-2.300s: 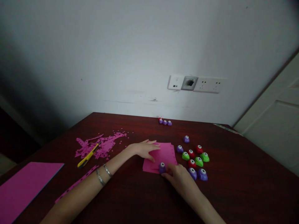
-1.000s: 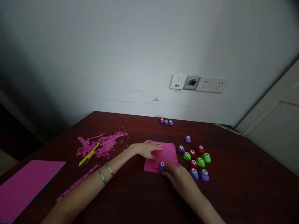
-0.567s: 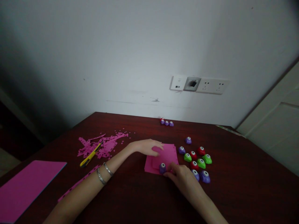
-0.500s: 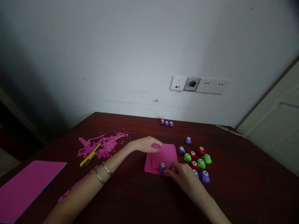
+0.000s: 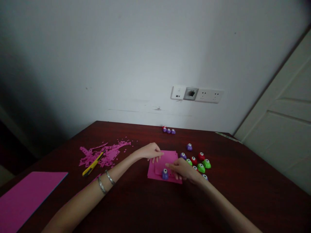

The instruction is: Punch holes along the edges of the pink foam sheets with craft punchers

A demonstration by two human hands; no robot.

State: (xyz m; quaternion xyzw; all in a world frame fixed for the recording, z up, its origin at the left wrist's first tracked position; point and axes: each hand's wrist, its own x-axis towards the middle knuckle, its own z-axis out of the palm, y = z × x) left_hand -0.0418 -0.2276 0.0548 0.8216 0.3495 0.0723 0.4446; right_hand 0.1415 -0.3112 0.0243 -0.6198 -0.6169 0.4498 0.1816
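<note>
A small stack of pink paper squares (image 5: 155, 173) lies on the dark red table (image 5: 243, 181). My left hand (image 5: 150, 151) rests on the stack's far left corner, fingers curled down onto the top sheet. My right hand (image 5: 182, 170) lies on the stack's right side with its fingers bent, touching the paper beside a small purple punch (image 5: 165, 174) that sits on the near edge of the sheets. Two bracelets circle my left wrist.
Several purple, red and green punches (image 5: 200, 160) cluster right of the paper; three more (image 5: 168, 130) sit by the wall. Pink scraps (image 5: 107, 152) and a yellow utility knife (image 5: 92, 164) lie at left, a large pink sheet (image 5: 21, 197) at the near left corner.
My right hand has moved up from the near edge onto the stack, beside the purple punch. My left hand has lifted its fingers and curled them at the far corner. The view shifted slightly.
</note>
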